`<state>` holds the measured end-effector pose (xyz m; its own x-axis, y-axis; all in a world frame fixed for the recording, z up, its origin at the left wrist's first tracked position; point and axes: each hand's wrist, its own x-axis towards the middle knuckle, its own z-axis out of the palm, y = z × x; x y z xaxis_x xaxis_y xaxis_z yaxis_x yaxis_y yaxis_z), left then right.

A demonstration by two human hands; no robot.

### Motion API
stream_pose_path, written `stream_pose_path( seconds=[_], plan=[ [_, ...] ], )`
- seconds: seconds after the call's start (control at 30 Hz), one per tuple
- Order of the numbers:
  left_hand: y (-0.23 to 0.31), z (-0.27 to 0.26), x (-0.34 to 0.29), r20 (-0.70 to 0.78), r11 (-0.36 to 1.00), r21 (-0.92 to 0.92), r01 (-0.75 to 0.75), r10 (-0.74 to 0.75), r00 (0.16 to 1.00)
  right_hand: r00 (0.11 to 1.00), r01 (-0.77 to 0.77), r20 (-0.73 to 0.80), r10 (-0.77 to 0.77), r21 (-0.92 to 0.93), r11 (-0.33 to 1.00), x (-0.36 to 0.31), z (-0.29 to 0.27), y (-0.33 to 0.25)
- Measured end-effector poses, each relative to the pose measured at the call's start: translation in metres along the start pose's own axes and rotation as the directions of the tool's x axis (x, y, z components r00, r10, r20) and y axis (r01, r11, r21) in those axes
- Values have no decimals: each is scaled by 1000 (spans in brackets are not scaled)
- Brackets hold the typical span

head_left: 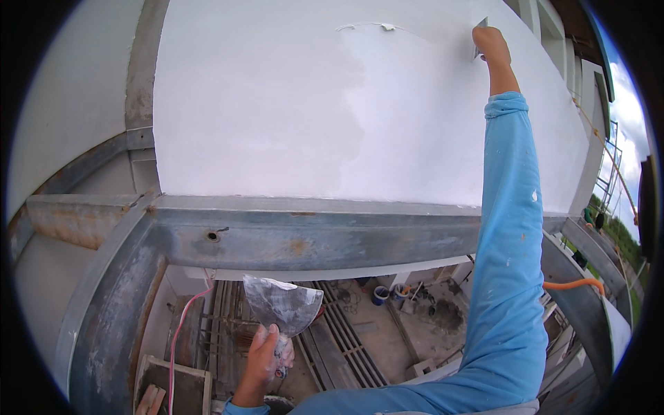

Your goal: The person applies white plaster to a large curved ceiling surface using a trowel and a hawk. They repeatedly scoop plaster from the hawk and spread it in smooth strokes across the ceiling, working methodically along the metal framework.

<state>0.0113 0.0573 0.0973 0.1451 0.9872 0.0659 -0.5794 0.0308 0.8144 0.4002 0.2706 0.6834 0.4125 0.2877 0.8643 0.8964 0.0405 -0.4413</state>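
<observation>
In the head view, the white wall [256,104] lies at 12 o'clock from the left hand [260,360], beyond the steel beam [332,238]. The right hand [494,45] is much the nearer, gripping a flat blade [484,23] at the wall, its edge running roughly 12 to 6 o'clock. The brighter white patch [415,104] spreads toward 8 o'clock from it; a ragged curl [388,27] sits near 9. The left fist closes round a wide putty knife [283,306] (white-smeared), its long axis pointing about 12 o'clock.
</observation>
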Motion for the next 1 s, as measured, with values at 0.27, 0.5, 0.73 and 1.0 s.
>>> stream_pose_path(
  seconds=[0.27, 0.5, 0.73, 1.0],
  plan=[
    [-5, 5, -6, -12, 998, -10, -60, 60, 998, 905, 303, -276, -323, -113, 946, -80, 43, -120],
    [-11, 11, -11, -32, 999, 9, -43, 44, 999, 644, 713, -354, -678, -45, 700, -210, 71, -196],
    [-6, 1, -21, -67, 999, 8, -34, 34, 997, 697, 717, -242, -675, 232, 657, -230, 16, -161],
    [-13, -4, -10, -42, 997, -11, -71, 70, 997, 999, 54, -29, -46, 408, 911, 42, -37, 0]
  ],
)
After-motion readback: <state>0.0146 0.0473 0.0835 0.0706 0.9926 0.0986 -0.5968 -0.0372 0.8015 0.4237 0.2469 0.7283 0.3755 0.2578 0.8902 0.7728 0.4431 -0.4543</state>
